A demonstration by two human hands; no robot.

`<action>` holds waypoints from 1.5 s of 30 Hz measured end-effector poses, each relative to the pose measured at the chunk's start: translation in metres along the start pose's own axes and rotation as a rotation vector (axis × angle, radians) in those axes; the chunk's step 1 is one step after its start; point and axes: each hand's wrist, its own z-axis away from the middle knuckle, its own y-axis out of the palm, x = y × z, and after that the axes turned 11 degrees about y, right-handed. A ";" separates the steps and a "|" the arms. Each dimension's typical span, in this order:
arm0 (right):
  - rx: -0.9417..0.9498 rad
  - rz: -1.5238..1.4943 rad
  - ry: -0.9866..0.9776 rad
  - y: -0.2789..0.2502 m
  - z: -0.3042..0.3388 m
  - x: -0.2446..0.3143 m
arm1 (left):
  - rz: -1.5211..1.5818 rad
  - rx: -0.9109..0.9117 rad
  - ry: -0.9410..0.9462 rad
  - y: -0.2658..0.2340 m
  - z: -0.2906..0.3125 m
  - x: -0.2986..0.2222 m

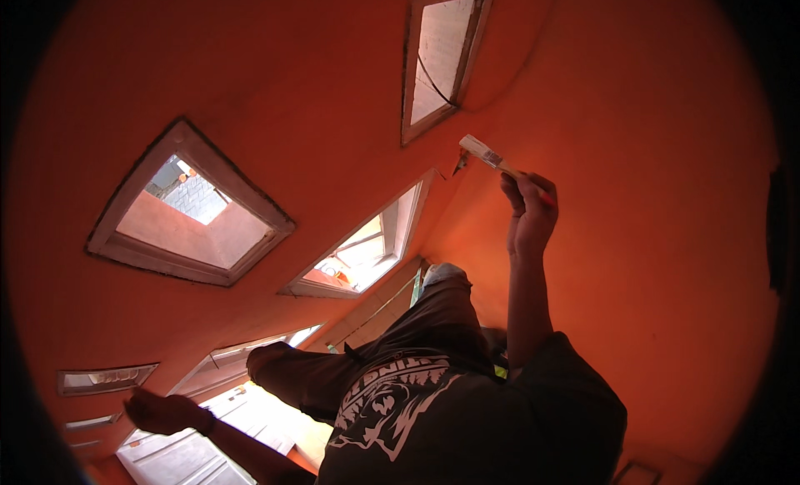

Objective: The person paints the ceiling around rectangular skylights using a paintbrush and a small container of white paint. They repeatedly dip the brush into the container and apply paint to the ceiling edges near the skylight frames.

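My right hand [532, 206] is raised and closed around the handle of a flat paintbrush [483, 152]. The brush has a pale head, a label near its middle and a red tip at the handle's end. Its head is at or close to the orange wall [358, 118], beside a small dark patch [459, 162]; I cannot tell whether they touch. Low at the left, my left hand [162, 412] is in shadow with its fingers curled, near a small framed window [107, 379]. Whatever it holds, if anything, is hidden.
Pale-framed windows pierce the orange wall: one at the left [192, 206], one at the top [442, 60] and one in the middle [367, 247]. A dark cable crosses the top window. White panelled doors [187, 452] stand at lower left. My bent legs [425, 318] show below.
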 end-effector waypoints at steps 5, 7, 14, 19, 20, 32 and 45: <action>0.018 -0.001 -0.007 -0.003 -0.006 -0.001 | 0.932 0.636 -0.153 -0.010 0.025 -0.204; 0.004 0.002 -0.004 -0.012 -0.007 -0.003 | 1.294 0.955 -0.243 -0.004 0.012 -0.285; -0.087 -0.068 0.113 -0.044 0.000 -0.015 | 1.929 1.592 -0.878 0.093 0.013 -0.483; -0.124 -0.052 0.171 -0.072 0.009 -0.027 | 1.813 1.608 -0.920 0.145 0.031 -0.532; -0.125 -0.056 0.176 -0.077 0.010 -0.030 | 1.909 1.591 -1.054 0.158 0.042 -0.534; -0.121 -0.125 0.206 -0.094 0.003 -0.049 | 1.826 1.601 -1.266 0.172 0.043 -0.547; 0.135 0.341 -0.403 -0.011 -0.036 -0.052 | 1.710 1.849 -0.933 0.160 -0.010 -0.535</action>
